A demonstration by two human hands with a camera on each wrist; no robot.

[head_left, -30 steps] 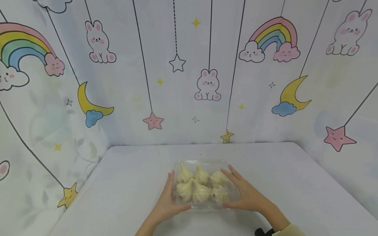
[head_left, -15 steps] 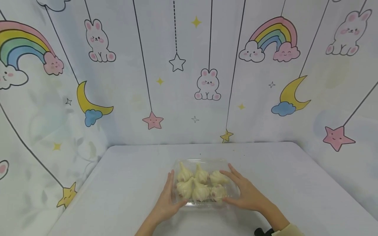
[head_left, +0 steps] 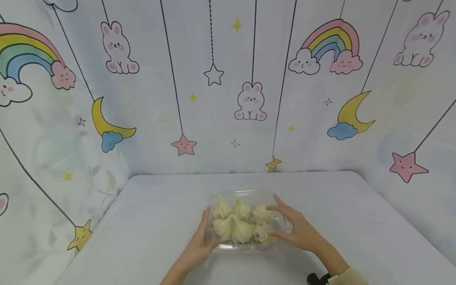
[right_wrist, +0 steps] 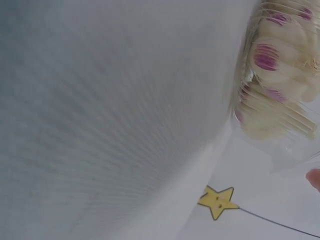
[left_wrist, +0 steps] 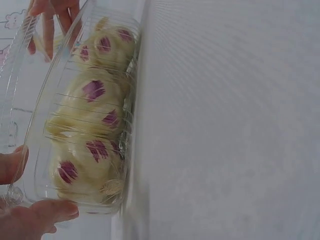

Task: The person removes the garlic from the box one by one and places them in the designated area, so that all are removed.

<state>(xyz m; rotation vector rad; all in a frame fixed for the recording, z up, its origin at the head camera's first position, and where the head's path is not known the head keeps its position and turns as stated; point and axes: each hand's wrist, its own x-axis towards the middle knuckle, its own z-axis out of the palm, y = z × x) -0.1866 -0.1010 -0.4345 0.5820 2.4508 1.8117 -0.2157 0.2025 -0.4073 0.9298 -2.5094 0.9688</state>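
A clear plastic clamshell box [head_left: 235,248] holds several pale garlic bulbs [head_left: 242,232], lying in two rows. My left hand [head_left: 199,245] grips the box's left end, its thumb [left_wrist: 55,211] against the tray wall. On the other end, my right hand [head_left: 299,229] holds the transparent lid [left_wrist: 11,90] between thumb and fingers. In the left wrist view the lid's edge stands apart from the tray's rim. Purple patches show on the garlic through the ribbed wall. The right wrist view catches just one fingertip [right_wrist: 314,179] beside the box.
The box rests on a white table [head_left: 160,221]. Behind and beside it hangs a pale curtain [head_left: 213,118] printed with rabbits, stars and rainbows. A black object [head_left: 315,279] lies by the pale right sleeve [head_left: 347,278].
The lid's front edge has risen, and the right hand has moved slightly up with it. The left thumb has shifted left along the box's front edge.
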